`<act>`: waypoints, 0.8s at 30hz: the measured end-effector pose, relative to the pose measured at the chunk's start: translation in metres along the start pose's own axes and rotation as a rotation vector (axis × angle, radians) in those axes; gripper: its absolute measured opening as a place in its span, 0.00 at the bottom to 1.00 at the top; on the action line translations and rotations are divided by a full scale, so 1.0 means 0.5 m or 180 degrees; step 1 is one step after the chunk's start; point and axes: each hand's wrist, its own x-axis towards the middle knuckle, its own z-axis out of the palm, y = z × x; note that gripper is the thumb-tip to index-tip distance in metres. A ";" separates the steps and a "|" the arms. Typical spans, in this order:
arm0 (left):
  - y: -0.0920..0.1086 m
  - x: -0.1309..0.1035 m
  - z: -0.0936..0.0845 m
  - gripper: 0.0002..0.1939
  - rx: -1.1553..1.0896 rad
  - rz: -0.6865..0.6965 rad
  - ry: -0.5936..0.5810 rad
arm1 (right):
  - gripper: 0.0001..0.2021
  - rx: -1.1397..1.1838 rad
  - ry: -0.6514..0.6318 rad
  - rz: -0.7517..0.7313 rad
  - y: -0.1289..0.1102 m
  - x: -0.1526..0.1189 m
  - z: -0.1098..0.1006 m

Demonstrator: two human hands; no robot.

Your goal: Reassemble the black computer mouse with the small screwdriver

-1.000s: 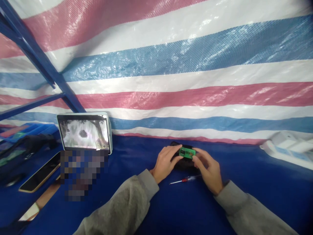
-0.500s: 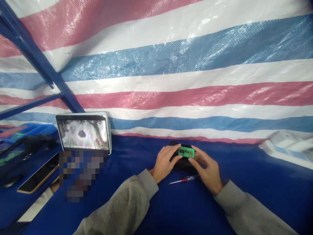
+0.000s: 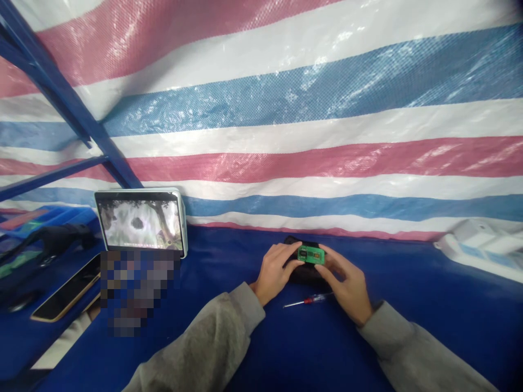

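Note:
Between my two hands is a small green circuit board [image 3: 311, 255] with dark and metallic parts on its face. My left hand [image 3: 275, 271] pinches its left end between thumb and fingers. At the right end, my right hand [image 3: 347, 280] grips it the same way. Behind and below the board lies a black object [image 3: 304, 275], partly hidden by my hands; I cannot make out its kind. A screwdriver [image 3: 308, 300] with a red and clear handle rests on the blue table [image 3: 294, 348] just in front, its handle end close to my right hand.
A tablet [image 3: 141, 223] stands upright at the back left. Nearer lies a phone [image 3: 67, 288], beside a pixelated patch and another person's sleeve [image 3: 61, 343]. Dark straps and a blue bin [image 3: 73, 216] sit far left. White items [image 3: 482, 247] are at the right, before a striped sheet [image 3: 310, 163].
Almost nothing differs. Both hands keep the circuit board in the same place, and the view has shifted very slightly.

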 end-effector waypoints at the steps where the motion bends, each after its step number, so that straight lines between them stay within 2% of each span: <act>1: 0.000 0.000 0.000 0.19 -0.0006 -0.0016 -0.0005 | 0.21 -0.0017 -0.0008 -0.0042 -0.001 0.000 -0.001; 4: 0.002 0.002 -0.001 0.18 -0.0052 0.0001 -0.0005 | 0.19 -0.0029 -0.0015 -0.0171 -0.005 0.002 -0.003; 8: 0.005 0.002 -0.003 0.15 -0.0254 0.0088 0.0072 | 0.10 -0.0101 0.0013 -0.0303 -0.011 0.006 -0.006; 11: 0.006 0.001 -0.004 0.19 -0.0296 0.0140 0.0131 | 0.08 -0.0173 0.0076 -0.0363 -0.018 0.008 -0.005; 15: 0.004 -0.001 -0.002 0.24 -0.0184 0.0201 0.0168 | 0.10 -0.0230 0.0016 -0.0435 -0.028 0.009 -0.006; 24: 0.004 -0.006 -0.001 0.18 0.0261 0.0371 0.0113 | 0.16 -0.0262 -0.0267 -0.0308 -0.045 0.011 -0.009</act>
